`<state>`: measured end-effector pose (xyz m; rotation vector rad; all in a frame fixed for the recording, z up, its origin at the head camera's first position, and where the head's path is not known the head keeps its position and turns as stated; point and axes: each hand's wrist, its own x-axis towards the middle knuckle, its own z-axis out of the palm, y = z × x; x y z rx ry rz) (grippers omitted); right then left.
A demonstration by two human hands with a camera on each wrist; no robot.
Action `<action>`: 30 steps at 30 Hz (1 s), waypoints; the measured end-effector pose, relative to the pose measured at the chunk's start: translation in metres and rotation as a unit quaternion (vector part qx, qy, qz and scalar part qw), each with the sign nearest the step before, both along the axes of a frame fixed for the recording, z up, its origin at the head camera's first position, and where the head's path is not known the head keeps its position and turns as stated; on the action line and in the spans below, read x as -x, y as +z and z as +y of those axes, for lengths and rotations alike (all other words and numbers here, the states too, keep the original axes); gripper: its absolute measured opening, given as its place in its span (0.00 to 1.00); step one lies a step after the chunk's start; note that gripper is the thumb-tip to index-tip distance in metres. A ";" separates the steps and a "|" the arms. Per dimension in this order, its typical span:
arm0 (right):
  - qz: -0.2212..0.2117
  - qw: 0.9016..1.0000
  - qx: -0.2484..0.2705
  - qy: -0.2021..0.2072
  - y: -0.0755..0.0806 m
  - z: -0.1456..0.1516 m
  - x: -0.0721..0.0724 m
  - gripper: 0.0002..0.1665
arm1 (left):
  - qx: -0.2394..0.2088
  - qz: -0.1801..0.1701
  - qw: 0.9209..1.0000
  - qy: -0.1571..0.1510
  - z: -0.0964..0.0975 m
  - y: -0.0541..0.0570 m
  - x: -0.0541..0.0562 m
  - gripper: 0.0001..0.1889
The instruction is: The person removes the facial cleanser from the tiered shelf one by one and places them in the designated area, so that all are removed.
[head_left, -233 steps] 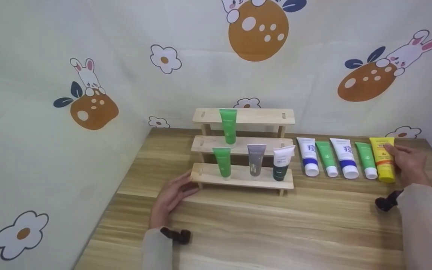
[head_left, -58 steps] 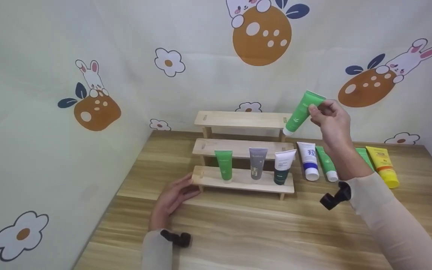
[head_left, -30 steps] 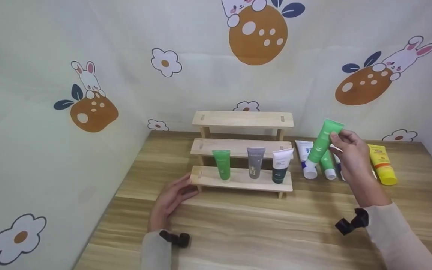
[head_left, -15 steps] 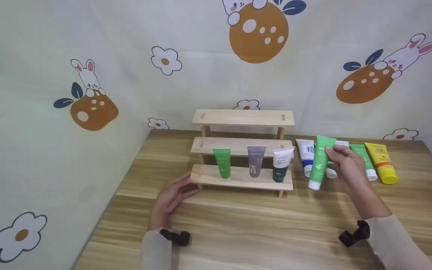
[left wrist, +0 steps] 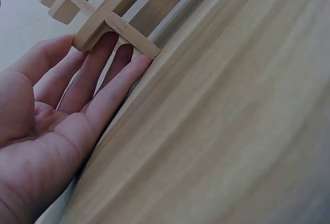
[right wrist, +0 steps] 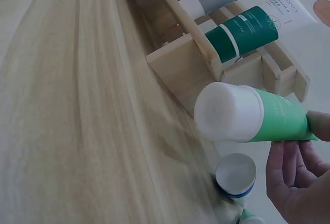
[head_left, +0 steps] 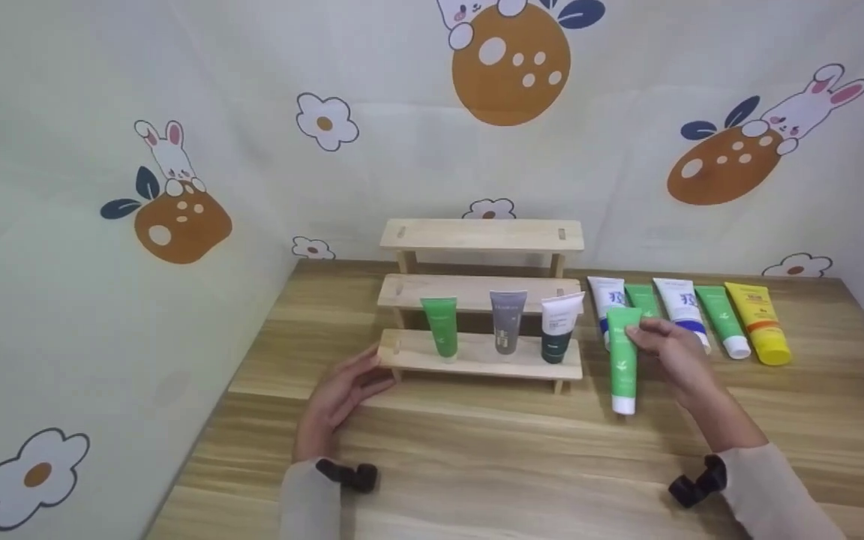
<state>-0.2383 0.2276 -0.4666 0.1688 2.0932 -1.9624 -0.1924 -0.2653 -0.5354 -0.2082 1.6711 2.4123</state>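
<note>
My right hand (head_left: pixel 672 356) pinches a green squeeze tube (head_left: pixel 625 367) near its flat crimped end, with the white cap pointing down. In the right wrist view that cap (right wrist: pixel 227 112) faces the camera. The tube overlaps a white-and-blue tube (head_left: pixel 607 292) in the head view. At the lower left end of a three-tier wooden stand (head_left: pixel 481 356), my left hand (head_left: pixel 338 390) touches the board's end and leg with extended fingers (left wrist: pixel 121 87). On the bottom tier stand a green tube (head_left: pixel 441 328), a grey tube (head_left: pixel 508 322) and a white-and-dark-green tube (head_left: pixel 559 328).
Right of the stand, a row of tubes lies on the wooden table (head_left: pixel 514 465): two more green ones, a second white-and-blue tube (head_left: pixel 676 300) and a yellow tube (head_left: pixel 760 324). A printed cloth (head_left: pixel 394 172) hangs behind and at both sides.
Earlier, a green tube stood on the middle tier; my right hand has since lifted it away, carrying it right, then down and toward me, turning it upright. My left hand stays at the stand.
</note>
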 end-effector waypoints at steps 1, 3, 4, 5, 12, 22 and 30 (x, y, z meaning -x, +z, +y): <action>0.007 1.000 -0.024 0.009 -0.001 -0.001 0.000 0.31 | -0.002 -0.001 1.000 0.003 0.000 0.000 0.000 0.29; 0.018 0.997 -0.066 0.020 -0.004 -0.003 0.001 0.38 | -0.004 -0.004 1.000 0.007 0.000 0.000 -0.001 0.29; 0.025 0.996 -0.086 0.023 -0.005 -0.003 0.001 0.39 | -0.006 -0.006 1.000 0.008 0.000 0.000 -0.001 0.29; 0.027 0.994 -0.099 0.026 -0.006 -0.003 0.001 0.39 | -0.005 -0.006 1.000 0.008 0.000 0.001 -0.001 0.29; 0.037 0.988 -0.140 0.055 -0.013 0.000 0.001 0.38 | 0.004 -0.002 1.000 0.000 -0.002 -0.001 -0.002 0.29; 0.024 0.983 -0.146 0.111 -0.025 0.013 0.005 0.40 | 0.008 -0.002 1.000 -0.003 -0.001 0.000 -0.001 0.29; 0.000 0.984 -0.125 0.128 -0.028 0.022 0.006 0.41 | 0.007 -0.004 1.000 0.002 0.000 -0.001 0.001 0.29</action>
